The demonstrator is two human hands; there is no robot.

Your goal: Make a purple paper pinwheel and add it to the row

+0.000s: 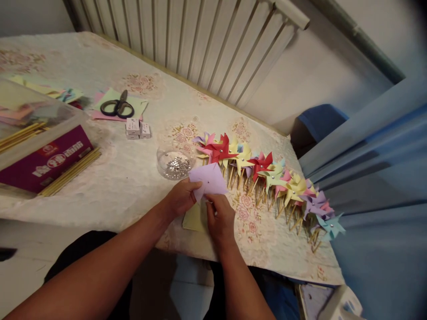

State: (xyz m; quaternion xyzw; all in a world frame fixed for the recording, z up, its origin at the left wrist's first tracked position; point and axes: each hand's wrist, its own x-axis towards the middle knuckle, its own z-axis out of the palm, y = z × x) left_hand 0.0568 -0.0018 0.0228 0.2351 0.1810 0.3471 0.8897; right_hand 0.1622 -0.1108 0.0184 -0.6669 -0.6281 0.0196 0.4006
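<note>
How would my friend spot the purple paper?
On the flowery tablecloth, find the clear dish of shiny bits. Just right of it, the left hand pinches the paper. It's flat with a dark dot in the middle, unlike the folded pinwheels.

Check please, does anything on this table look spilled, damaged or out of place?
Nothing clearly stands out as spilled or damaged. The purple paper in the left hand shows no obvious tear, and the metal pieces sit inside the clear round dish. Only slightly untidy: the scissors lie on an uneven pile of paper sheets.
</note>
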